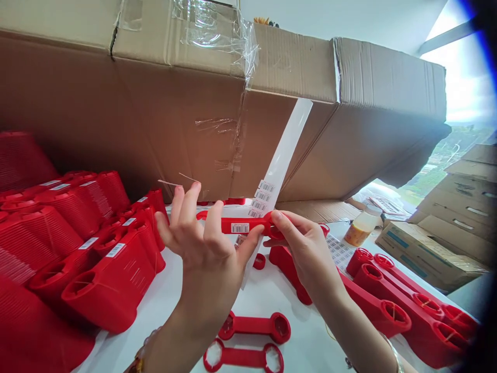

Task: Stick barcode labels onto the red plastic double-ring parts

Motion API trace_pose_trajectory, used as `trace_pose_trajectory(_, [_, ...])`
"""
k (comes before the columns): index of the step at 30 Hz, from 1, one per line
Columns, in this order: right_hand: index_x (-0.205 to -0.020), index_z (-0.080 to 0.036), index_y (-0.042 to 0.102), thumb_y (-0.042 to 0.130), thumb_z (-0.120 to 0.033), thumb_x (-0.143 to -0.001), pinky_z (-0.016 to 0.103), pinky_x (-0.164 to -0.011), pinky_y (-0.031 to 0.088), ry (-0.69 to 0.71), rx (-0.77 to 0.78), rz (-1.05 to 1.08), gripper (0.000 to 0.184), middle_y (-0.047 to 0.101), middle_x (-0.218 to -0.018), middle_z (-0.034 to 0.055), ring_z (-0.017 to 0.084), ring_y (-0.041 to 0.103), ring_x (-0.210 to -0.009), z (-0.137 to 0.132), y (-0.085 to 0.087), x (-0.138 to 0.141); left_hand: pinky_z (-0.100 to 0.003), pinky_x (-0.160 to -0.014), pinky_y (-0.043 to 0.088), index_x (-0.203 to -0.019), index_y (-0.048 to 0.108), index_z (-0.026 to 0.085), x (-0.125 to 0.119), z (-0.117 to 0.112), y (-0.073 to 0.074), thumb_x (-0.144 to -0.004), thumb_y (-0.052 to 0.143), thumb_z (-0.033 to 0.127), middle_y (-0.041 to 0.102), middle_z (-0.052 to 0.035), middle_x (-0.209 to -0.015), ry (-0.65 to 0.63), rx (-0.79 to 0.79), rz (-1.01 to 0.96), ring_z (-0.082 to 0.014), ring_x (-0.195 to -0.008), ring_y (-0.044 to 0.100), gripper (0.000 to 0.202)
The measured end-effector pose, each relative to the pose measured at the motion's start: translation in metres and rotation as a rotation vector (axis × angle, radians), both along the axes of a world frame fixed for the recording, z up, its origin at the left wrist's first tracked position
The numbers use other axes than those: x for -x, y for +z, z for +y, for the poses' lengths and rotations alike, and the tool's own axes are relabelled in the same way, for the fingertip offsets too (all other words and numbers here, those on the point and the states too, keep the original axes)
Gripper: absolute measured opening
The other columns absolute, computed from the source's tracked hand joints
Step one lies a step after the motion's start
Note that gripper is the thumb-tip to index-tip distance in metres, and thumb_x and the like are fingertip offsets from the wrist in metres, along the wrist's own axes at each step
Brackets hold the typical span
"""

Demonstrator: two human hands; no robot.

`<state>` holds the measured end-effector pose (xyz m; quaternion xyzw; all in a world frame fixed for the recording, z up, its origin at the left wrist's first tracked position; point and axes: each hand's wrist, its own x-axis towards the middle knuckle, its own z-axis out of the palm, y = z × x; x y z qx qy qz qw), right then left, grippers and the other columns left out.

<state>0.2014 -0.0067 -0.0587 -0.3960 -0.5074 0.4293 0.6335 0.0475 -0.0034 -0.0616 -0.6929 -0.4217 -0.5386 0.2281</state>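
Observation:
A red plastic bar with ring ends [229, 225] is held up level in front of the cardboard. A white barcode label [239, 228] is on its face. My right hand [305, 243] pinches the bar's right end between thumb and fingers. My left hand [207, 243] has its fingers spread, with the thumb touching the bar near its right end and the index finger across its left part. Thin strips, seen edge-on like labels, cling to two left fingertips. Behind the bar, a white label strip [285, 150] carrying several barcode labels leans against the cardboard.
Nested stacks of red bars [112, 280] fill the left side; more stacks [404, 305] lie at right. Two single bars [248, 357] rest on the white table [171, 305] in front. A large cardboard box [186, 114] walls the back. A jar [363, 226] stands at right.

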Motion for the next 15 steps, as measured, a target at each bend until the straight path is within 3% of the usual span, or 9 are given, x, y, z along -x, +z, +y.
trace_pose_trajectory(2, [-0.097,-0.023,0.084,0.076,-0.053,-0.088,0.028,-0.071,0.062,0.008,0.003,-0.003,0.032,0.079,-0.092,0.006,0.02,0.072,-0.085,0.001,0.002,-0.003,-0.074,-0.121,0.006,-0.14,0.029,0.02,0.005,-0.007,0.008,-0.082,0.08,0.048,0.03,-0.0303,-0.154,0.004,0.055,-0.024,-0.0487,-0.153,0.021,0.081])
trace_pose_trajectory(5, [-0.098,-0.024,0.084,0.076,-0.054,-0.089,0.025,-0.07,0.062,-0.01,-0.015,-0.008,0.033,0.079,-0.094,0.0064,0.019,0.073,-0.086,0.002,0.006,-0.011,-0.071,-0.121,0.016,-0.144,0.041,0.021,0.022,-0.011,0.023,-0.082,0.075,0.061,0.033,-0.0233,-0.157,-0.046,0.198,-0.156,-0.0486,-0.15,0.026,0.082])
trace_pose_trajectory(10, [-0.096,-0.024,0.085,0.075,-0.057,-0.088,0.024,-0.067,0.062,-0.043,-0.024,-0.01,0.036,0.08,-0.093,0.0071,0.02,0.073,-0.087,0.004,0.008,-0.021,-0.068,-0.118,0.033,-0.135,0.06,0.031,0.052,0.007,0.038,-0.075,0.067,0.079,0.029,-0.009,-0.165,-0.173,0.756,-0.297,-0.0457,-0.15,0.03,0.077])
trace_pose_trajectory(12, [-0.093,-0.024,0.084,0.075,-0.058,-0.088,0.024,-0.067,0.062,-0.038,-0.021,-0.012,0.036,0.08,-0.092,0.0069,0.02,0.074,-0.088,0.005,0.009,-0.022,-0.064,-0.117,0.038,-0.125,0.068,0.034,0.056,0.014,0.042,-0.074,0.067,0.08,0.032,-0.0035,-0.166,-0.28,0.966,-0.383,-0.0439,-0.149,0.036,0.069])
trace_pose_trajectory(15, [-0.092,-0.024,0.084,0.073,-0.058,-0.09,0.025,-0.07,0.063,-0.013,-0.026,-0.022,0.036,0.08,-0.096,0.0072,0.021,0.074,-0.092,0.006,0.01,-0.024,-0.058,-0.108,0.05,-0.123,0.072,0.035,0.056,0.015,0.048,-0.077,0.071,0.074,0.057,-0.0081,-0.151,-0.59,1.191,-0.584,-0.0411,-0.134,0.056,0.061])
